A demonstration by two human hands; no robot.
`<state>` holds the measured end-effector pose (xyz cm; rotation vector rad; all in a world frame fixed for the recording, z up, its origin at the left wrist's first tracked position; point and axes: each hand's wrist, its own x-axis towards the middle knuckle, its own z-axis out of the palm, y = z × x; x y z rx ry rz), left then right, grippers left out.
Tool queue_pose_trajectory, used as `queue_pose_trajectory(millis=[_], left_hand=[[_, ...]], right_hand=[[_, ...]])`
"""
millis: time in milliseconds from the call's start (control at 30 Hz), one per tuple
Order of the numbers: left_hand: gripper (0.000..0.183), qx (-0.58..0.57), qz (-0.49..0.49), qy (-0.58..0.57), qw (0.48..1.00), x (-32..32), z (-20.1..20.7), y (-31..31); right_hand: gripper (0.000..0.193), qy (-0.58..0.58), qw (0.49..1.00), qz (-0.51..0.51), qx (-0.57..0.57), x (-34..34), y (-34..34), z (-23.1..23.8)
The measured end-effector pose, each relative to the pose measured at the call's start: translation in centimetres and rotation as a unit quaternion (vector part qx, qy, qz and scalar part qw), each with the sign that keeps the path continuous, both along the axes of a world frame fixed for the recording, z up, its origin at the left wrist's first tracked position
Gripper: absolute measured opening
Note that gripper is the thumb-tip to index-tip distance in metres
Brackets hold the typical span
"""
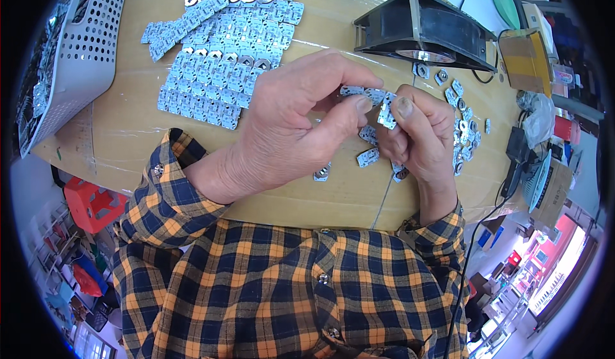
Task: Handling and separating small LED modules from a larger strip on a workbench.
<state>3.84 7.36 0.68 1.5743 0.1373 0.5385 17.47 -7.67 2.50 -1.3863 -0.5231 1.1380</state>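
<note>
Between my hands, over the table, is a short strip of small light-blue circuit boards [365,92]. My left hand [291,112] pinches the strip's left part between thumb and fingers. With thumb and bent fingers, my right hand [419,125] grips the end circuit board [386,113], which sits at an angle to the strip; whether it is still joined cannot be made out. Below the hands lie a few single boards [368,158], some partly hidden by my right hand. One more board [321,172] lies nearer to me, below my left wrist.
Rows of joined board strips [211,77] cover the table at left, some carrying metal rings. A white perforated basket [90,45] stands far left. Loose boards [464,131] are heaped at right. Behind them sits a black fan-like device [423,29]; a cable [477,231] hangs over the right edge.
</note>
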Motion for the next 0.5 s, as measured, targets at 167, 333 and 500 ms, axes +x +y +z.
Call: queue_pose_trajectory(millis=[167,333,500], left_hand=[[0.021,0.055,-0.002,-0.013,0.998,-0.1,0.29,0.15],[0.023,0.134,0.02,-0.014,0.991,0.06,0.31,0.04],[0.023,0.153,0.027,-0.021,0.988,-0.06,0.27,0.12]], right_hand=[[0.03,-0.03,1.0,-0.005,-0.007,-0.02,0.07,0.15],[0.036,-0.08,0.997,0.007,-0.003,-0.18,0.15,0.22],[0.029,-0.006,1.0,0.016,0.015,0.23,-0.16,-0.07]])
